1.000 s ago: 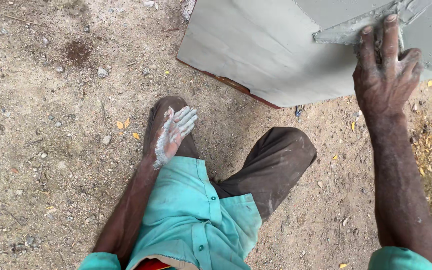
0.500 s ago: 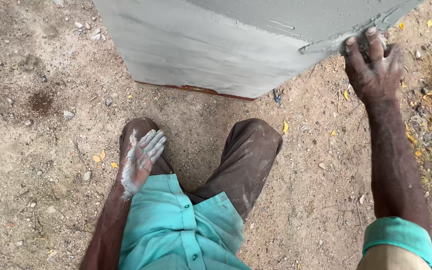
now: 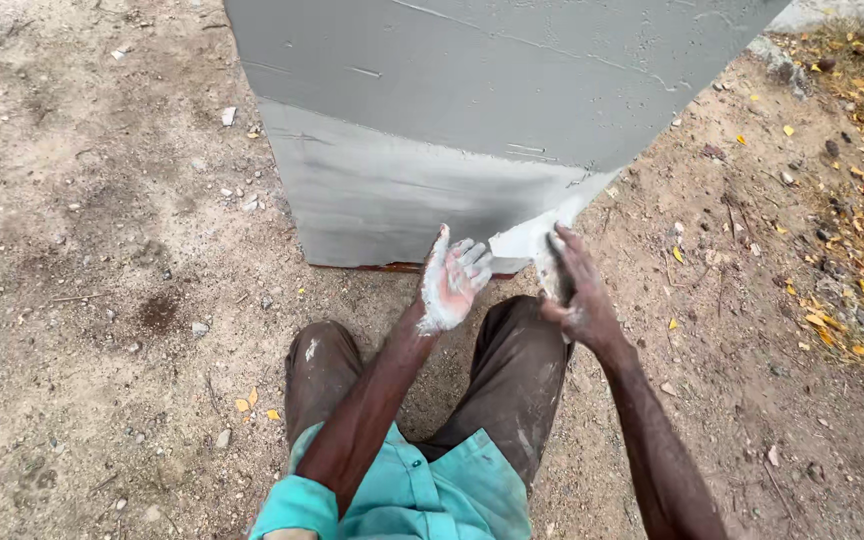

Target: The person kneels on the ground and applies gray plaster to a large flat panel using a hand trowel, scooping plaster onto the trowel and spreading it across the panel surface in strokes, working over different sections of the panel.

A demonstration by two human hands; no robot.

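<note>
A big grey box coated in smooth wet paste stands on the dirt in front of my knees. My left hand is raised near its lower edge, palm open, fingers spread and caked in pale grey paste; it holds nothing. My right hand is at the box's lower right corner. Its fingers are closed on a thin paste-smeared blade, whose pale flat end lies against the corner, just right of my left fingertips. My brown trousers and teal shirt fill the bottom of the view.
Bare sandy ground with small stones lies to the left. Dry yellow leaves and bits of litter are scattered on the right. A rusty strip shows under the box's bottom edge.
My right hand came down from the box's upper face to its lower right corner. My left hand rose off my knee toward the blade. The view shifted, bringing the box closer and more central.
</note>
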